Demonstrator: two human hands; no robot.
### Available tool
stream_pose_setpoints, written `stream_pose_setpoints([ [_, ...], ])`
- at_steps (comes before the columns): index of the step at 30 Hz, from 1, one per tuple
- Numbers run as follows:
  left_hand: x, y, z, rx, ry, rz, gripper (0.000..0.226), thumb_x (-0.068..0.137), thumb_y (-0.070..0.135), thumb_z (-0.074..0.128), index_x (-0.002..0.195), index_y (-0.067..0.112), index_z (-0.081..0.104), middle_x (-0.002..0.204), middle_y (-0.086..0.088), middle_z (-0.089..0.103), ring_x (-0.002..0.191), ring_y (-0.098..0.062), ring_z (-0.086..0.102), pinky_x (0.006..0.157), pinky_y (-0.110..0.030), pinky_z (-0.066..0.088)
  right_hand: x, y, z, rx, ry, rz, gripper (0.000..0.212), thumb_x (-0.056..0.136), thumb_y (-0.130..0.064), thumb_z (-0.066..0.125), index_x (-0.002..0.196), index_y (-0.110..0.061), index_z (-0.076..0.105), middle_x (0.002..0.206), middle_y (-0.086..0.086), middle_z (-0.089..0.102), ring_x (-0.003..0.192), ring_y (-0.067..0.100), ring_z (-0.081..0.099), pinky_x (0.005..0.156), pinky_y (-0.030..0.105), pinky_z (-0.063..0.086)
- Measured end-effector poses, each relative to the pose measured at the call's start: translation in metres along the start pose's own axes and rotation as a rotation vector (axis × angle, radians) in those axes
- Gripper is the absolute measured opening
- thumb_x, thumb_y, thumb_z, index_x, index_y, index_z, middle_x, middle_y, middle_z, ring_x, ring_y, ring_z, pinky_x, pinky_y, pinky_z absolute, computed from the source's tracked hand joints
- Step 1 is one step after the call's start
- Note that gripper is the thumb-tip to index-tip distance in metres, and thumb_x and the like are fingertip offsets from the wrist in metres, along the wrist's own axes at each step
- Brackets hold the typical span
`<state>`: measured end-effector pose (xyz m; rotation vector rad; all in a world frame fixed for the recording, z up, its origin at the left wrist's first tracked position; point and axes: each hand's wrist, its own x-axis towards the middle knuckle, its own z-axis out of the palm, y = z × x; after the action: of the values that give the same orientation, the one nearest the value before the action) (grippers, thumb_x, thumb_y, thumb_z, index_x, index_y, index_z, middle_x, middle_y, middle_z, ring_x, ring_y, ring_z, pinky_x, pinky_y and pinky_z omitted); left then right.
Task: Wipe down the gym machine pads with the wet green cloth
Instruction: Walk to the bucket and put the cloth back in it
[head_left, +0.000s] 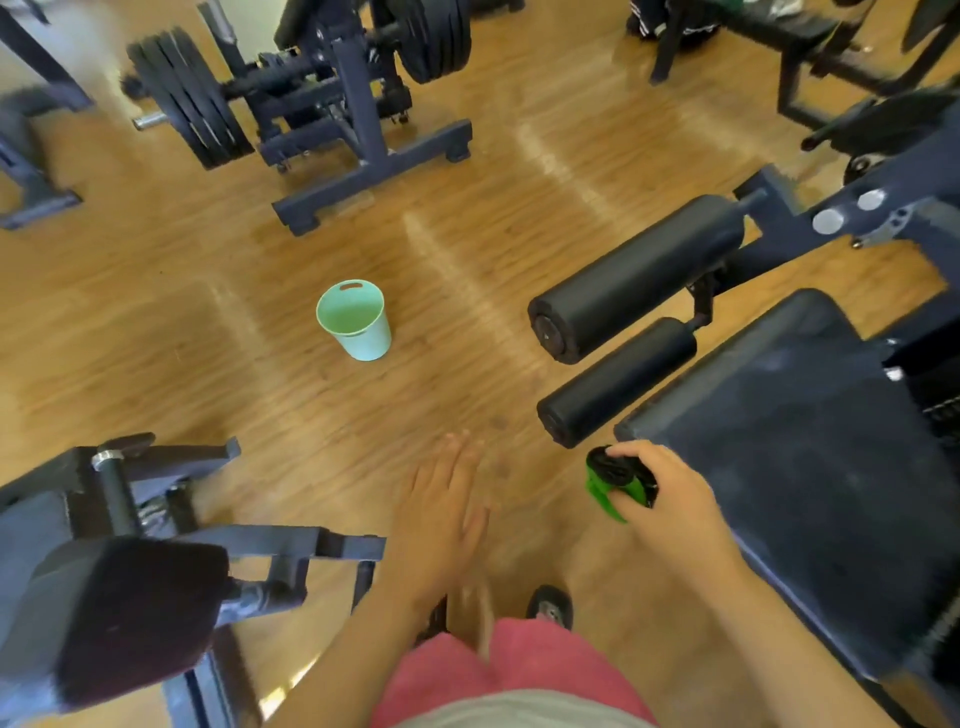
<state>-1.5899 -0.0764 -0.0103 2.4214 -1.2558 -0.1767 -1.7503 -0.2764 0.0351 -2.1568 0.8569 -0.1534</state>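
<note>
My right hand (662, 491) grips a bunched green and black cloth (613, 480) just off the near left corner of a large dark seat pad (810, 457). Two black roller pads lie beyond that corner: a thick upper one (636, 275) and a thinner lower one (618, 382). My left hand (441, 519) hangs over the wooden floor with its fingers straight, holding nothing. It is blurred.
A pale green bucket (356, 327) stands on the floor ahead. Another machine with a dark pad (124, 618) and steel frame is at lower left. A plate-loaded rack (322, 93) stands at the back, with further benches at the far right. My feet are below.
</note>
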Motion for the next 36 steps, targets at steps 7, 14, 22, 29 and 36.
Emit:
stream_pose_setpoints([
  [7, 0.000, 0.001, 0.008, 0.003, 0.004, -0.024, 0.052, 0.088, 0.027, 0.050, 0.138, 0.014, 0.044, 0.143, -0.006, 0.047, 0.129, -0.019, 0.038, 0.101, -0.043, 0.044, -0.008, 0.002, 0.027, 0.090, -0.006, -0.061, 0.038, 0.079, -0.021, 0.078, 0.104, -0.042, 0.060, 0.104, -0.026, 0.058, 0.099, -0.004, 0.057, 0.078, 0.006, 0.042],
  [14, 0.025, 0.018, 0.015, -0.104, -0.026, 0.093, 0.051, 0.091, 0.027, 0.055, 0.140, 0.020, 0.042, 0.146, 0.002, 0.042, 0.135, -0.015, 0.037, 0.105, -0.031, 0.034, -0.006, -0.001, 0.039, 0.019, -0.025, -0.180, 0.045, 0.076, -0.018, 0.076, 0.111, -0.040, 0.058, 0.106, -0.028, 0.054, 0.098, -0.004, 0.055, 0.075, 0.015, 0.049],
  [22, 0.096, -0.036, -0.009, -0.126, 0.066, 0.057, 0.048, 0.091, 0.032, 0.049, 0.138, 0.019, 0.044, 0.141, 0.000, 0.046, 0.131, -0.016, 0.042, 0.107, -0.025, 0.028, 0.073, -0.016, 0.034, -0.037, 0.078, -0.158, 0.050, 0.074, -0.014, 0.082, 0.112, -0.038, 0.060, 0.107, -0.022, 0.057, 0.098, -0.001, 0.057, 0.077, 0.008, 0.045],
  [29, 0.126, -0.097, -0.023, -0.102, 0.140, -0.052, 0.048, 0.090, 0.026, 0.054, 0.136, 0.011, 0.048, 0.141, -0.005, 0.046, 0.130, -0.022, 0.044, 0.104, -0.037, 0.036, 0.144, -0.061, 0.067, 0.016, 0.007, -0.269, 0.046, 0.076, -0.009, 0.079, 0.114, -0.027, 0.062, 0.109, -0.014, 0.059, 0.102, 0.004, 0.058, 0.083, 0.019, 0.049],
  [36, 0.129, -0.128, -0.031, -0.009, 0.157, -0.217, 0.047, 0.090, 0.029, 0.052, 0.134, 0.013, 0.049, 0.139, -0.005, 0.049, 0.125, -0.022, 0.046, 0.099, -0.041, 0.045, 0.218, -0.090, 0.074, -0.071, -0.057, -0.351, 0.047, 0.076, -0.007, 0.079, 0.116, -0.024, 0.063, 0.106, -0.015, 0.056, 0.099, 0.009, 0.058, 0.078, 0.022, 0.048],
])
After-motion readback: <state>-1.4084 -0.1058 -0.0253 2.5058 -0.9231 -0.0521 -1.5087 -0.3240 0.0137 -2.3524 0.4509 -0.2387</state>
